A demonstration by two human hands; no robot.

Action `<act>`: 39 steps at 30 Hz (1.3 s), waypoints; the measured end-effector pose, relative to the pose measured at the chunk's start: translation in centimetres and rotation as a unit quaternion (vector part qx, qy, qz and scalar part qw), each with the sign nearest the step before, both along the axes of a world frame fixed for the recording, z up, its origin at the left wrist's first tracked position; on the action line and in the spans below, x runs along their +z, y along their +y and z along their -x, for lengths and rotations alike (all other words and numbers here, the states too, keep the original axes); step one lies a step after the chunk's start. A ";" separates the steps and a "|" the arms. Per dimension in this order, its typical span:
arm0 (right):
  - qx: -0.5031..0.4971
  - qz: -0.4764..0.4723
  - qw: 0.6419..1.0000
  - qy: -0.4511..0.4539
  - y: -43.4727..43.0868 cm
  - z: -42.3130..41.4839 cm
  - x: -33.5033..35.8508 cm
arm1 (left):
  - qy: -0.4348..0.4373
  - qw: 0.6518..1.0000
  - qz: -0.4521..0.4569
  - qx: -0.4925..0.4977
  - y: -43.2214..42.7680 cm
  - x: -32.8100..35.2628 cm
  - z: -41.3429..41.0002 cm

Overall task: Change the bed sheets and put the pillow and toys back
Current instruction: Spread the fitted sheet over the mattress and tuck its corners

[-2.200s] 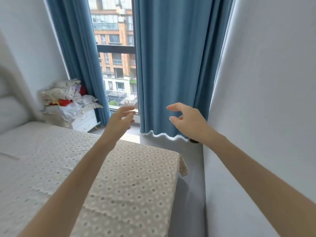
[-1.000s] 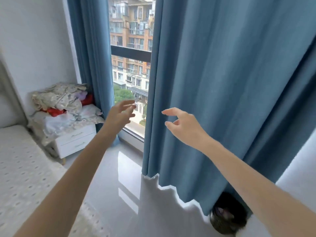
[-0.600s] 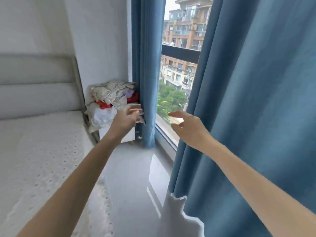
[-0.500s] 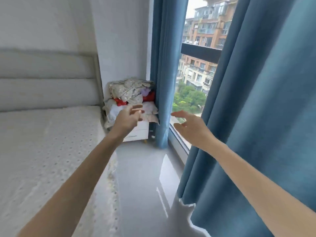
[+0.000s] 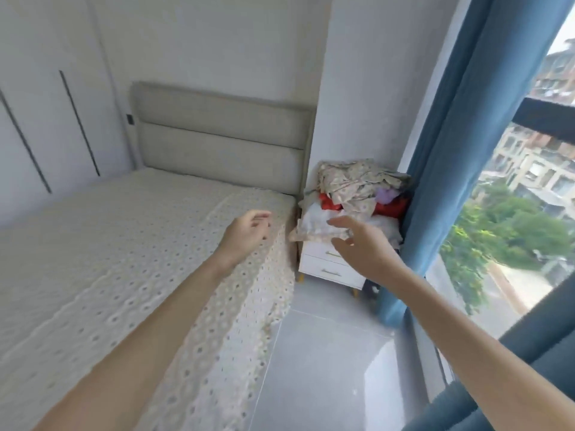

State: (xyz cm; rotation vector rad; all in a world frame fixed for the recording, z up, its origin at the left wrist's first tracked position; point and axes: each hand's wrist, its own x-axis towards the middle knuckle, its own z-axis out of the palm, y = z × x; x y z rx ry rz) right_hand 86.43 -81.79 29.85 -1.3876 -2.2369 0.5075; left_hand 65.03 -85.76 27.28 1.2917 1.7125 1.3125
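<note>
At the far left stand white cupboard doors with dark slits running down them. Next to them the bed fills the left half of the view. It is covered by a cream sheet patterned with small holes, which lies flat across the top while its scalloped edge hangs down the right side toward the grey floor. A padded grey headboard in 2 bands stands against the wall behind it. The left hand hovers over the bed's right edge near the head end, fingers loosely curled and gripping nothing. Just right of the bed, in the corner, a small white nightstand with 2 drawers carries a pile: crumpled flowered cloth on top, red and purple pieces under it, and a white pillow-like piece at the bottom that sticks out over the nightstand's front. The right hand reaches toward that lower piece with fingers spread and relaxed, holding nothing; whether the fingertips touch it cannot be told. Both forearms are bare. Right of the pile hangs a blue curtain, close against the pile's side, then the window with trees and buildings outside — and a second blue curtain crosses the lower right corner behind the right forearm.
</note>
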 end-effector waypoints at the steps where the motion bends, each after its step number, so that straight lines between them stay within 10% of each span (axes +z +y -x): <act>1: 0.010 0.001 1.000 -0.003 1.8 0.3 -0.4 | 0.004 1.000 0.000 0.008 1.5 -0.4 0.4; 39: 0.310 0.136 0.915 -0.219 85.7 31.2 -15.2 | -0.079 0.951 0.135 0.268 70.9 -15.3 24.2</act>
